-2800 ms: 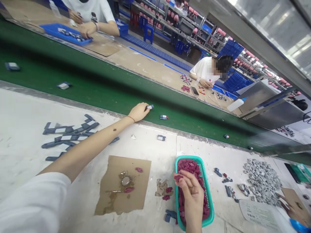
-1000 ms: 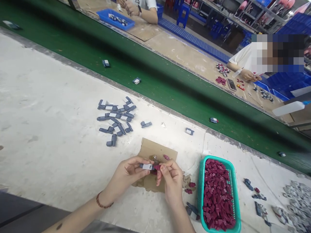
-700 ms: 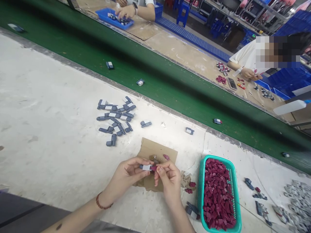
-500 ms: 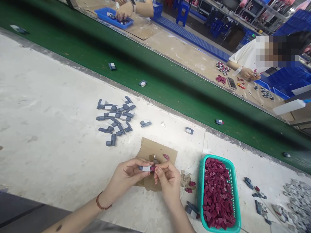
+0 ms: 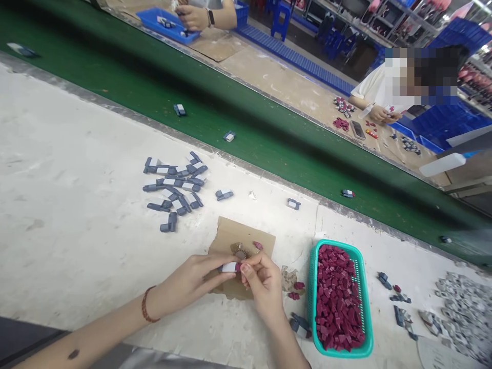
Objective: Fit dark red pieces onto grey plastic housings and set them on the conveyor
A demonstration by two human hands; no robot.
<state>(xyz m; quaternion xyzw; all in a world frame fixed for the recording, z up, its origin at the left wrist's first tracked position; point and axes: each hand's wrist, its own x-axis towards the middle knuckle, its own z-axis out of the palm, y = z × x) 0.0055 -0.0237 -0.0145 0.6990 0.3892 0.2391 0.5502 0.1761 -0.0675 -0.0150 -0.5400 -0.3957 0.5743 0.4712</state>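
Note:
My left hand pinches a small grey-and-white part over a piece of brown cardboard. My right hand pinches a small maroon piece against the part's right end. Both hands meet at the near edge of the white table. A teal basket full of maroon pieces stands just right of my right hand. A pile of grey parts lies farther back on the left.
A green conveyor belt runs behind the table and carries single parts. Grey metal pieces are heaped at the right. Two other people work across the belt, one at a blue tray.
My left hand came back from the belt and took a grey part. Over the last second my right hand pushed the maroon piece closer into its end. Parts on the belt drifted right.

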